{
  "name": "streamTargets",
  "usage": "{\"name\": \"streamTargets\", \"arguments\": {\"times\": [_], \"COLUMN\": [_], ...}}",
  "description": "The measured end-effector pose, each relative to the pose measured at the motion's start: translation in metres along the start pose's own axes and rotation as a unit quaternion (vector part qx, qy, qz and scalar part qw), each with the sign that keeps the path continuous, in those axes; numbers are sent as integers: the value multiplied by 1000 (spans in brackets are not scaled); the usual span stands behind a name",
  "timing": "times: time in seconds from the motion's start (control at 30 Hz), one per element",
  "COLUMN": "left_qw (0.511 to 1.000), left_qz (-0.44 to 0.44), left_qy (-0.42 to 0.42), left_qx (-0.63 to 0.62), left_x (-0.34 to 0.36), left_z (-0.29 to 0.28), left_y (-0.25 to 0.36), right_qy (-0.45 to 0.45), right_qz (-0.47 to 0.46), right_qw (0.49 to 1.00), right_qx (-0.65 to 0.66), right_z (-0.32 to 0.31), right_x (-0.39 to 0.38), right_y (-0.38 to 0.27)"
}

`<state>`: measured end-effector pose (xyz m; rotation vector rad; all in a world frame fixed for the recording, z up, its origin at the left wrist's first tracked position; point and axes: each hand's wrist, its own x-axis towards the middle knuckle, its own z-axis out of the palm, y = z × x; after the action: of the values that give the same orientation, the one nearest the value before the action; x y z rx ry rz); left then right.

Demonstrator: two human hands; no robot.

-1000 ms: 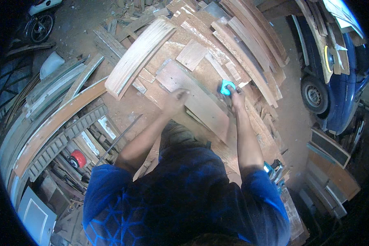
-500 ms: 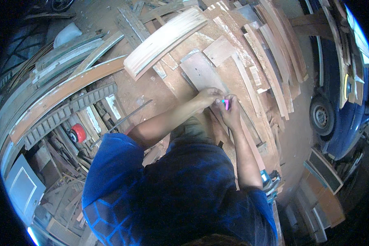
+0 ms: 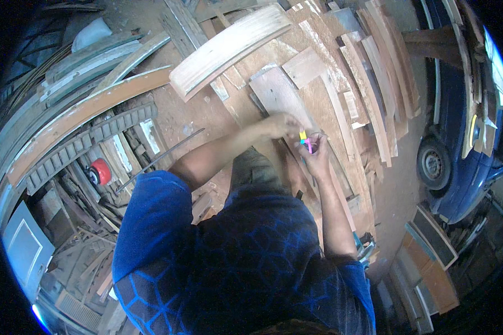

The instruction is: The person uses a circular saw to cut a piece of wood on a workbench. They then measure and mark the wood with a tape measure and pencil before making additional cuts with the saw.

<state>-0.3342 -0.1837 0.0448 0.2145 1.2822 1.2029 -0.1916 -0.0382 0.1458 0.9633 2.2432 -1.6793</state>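
Observation:
My right hand is closed around a small bright object in yellow, light blue and pink. Its exact kind is too small to make out. Just to the left, my left hand is blurred by motion, and its fingers do not show clearly. It hovers near the top of the coloured object, slightly apart from it. Under and beyond both hands lies a grey-brown plank on a wooden work surface.
A thick pale board lies beyond, at the upper left of the surface. Long planks line its right side. Stacked timber, a red round object and a thin rod are at left. A blue vehicle stands at right.
My left hand has drawn slightly left, away from my right. The yellow part of the small object has come into sight. The view has shifted a little.

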Motion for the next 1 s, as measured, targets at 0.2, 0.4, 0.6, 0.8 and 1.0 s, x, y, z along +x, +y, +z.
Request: {"name": "streamTargets", "arguments": {"times": [0.2,0.4,0.6,0.8,1.0], "left_qw": [873,819,853,792,605], "left_qz": [131,90,4,92,239], "left_qy": [397,469,442,452,480], "left_qx": [251,316,279,399,588], "left_x": [21,41,41,34,25], "left_z": [-103,-118,-124,-116,-2], "left_y": [26,22,17,14,13], "right_qy": [-46,14,60,132,149], "right_qz": [84,29,-2,-39,18], "right_qw": [995,998,991,982,980], "right_qx": [28,-63,-122,-131,-131], "right_z": [-30,-42,-42,-52,-107], "right_x": [-29,-53,-53,-56,-116], "right_y": [73,89,86,124,177]}}
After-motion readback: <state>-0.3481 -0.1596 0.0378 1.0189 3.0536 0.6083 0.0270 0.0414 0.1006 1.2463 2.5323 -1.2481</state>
